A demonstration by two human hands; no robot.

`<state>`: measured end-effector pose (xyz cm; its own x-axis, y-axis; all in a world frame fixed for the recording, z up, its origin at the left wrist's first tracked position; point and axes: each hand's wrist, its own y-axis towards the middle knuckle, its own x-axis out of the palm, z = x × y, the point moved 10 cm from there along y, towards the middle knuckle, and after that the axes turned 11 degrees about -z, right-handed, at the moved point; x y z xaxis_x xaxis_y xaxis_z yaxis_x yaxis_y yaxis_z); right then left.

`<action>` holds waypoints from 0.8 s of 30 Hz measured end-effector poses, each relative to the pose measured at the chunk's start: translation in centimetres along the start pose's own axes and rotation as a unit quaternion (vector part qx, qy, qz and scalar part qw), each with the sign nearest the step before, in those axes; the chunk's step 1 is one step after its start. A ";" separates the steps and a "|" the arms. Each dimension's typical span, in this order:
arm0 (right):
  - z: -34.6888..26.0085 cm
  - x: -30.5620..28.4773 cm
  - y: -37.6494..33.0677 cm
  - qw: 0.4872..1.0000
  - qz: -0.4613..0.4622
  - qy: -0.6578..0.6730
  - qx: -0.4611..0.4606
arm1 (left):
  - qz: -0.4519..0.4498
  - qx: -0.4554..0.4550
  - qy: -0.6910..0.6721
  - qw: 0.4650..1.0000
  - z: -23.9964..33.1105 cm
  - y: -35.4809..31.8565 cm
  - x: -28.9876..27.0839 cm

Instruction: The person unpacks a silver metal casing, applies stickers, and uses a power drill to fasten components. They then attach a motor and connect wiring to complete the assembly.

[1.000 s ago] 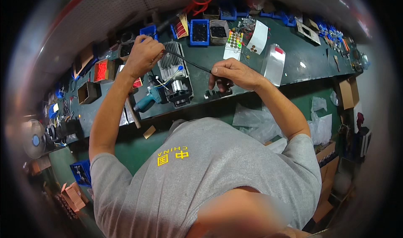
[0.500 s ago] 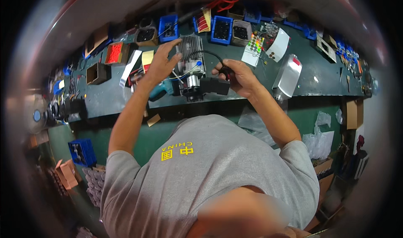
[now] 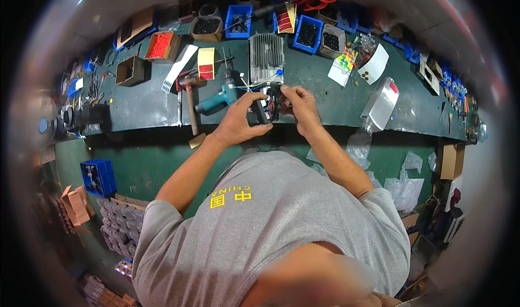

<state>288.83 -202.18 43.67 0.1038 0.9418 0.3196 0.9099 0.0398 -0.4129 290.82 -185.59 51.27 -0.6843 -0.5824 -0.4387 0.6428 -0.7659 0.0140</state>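
Green surface [image 3: 135, 104] cluttered with parts bins; small black component [image 3: 264, 111] held just in front of finned metal heatsink [image 3: 266, 58], looked rigid, light, wired, best pinched by its sides; left hand [image 3: 238, 122] and right hand [image 3: 299, 104] both clenched on it, wrists bent inward

The bench [image 3: 135, 104] is dark green. The finned heat sink [image 3: 266, 57] is silver-grey, the small part [image 3: 262, 111] between the hands black. The power drill [image 3: 216, 98] is teal, the hammer [image 3: 191, 104] brown-handled. Parts bins [image 3: 238, 21] are blue; 1 box [image 3: 161, 45] holds red pieces. The shirt [image 3: 281, 220] is grey with yellow lettering.
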 end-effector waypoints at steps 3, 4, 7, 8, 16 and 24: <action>-1.2 2.0 0.7 0.991 -0.041 -0.076 -0.098 | 0.005 -0.007 -0.106 0.994 -1.0 -1.0 0.0; -1.7 3.1 0.7 0.987 -0.069 -0.067 -0.127 | 0.004 -0.005 -0.135 0.991 -1.0 -1.3 0.1; 1.8 3.7 2.1 0.988 -0.149 0.028 -0.031 | 0.008 -0.004 -0.124 0.992 -1.5 -2.2 -0.5; 2.2 3.7 2.1 0.987 -0.154 0.043 -0.013 | 0.007 -0.006 -0.112 0.994 -1.8 -2.6 -0.8; -0.6 3.7 -0.5 0.978 -0.153 -0.108 -0.088 | 0.122 -0.092 0.040 0.987 -4.4 -5.6 -4.0; 2.0 8.2 -3.3 0.955 -0.190 -0.205 -0.100 | 0.175 -0.173 0.146 0.958 -7.3 -7.3 -4.0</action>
<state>285.91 -193.87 45.93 -0.3768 0.9256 0.0367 0.9137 0.3779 -0.1492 291.40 -175.66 46.40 -0.3125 -0.6469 -0.6956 0.9257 -0.3717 -0.0702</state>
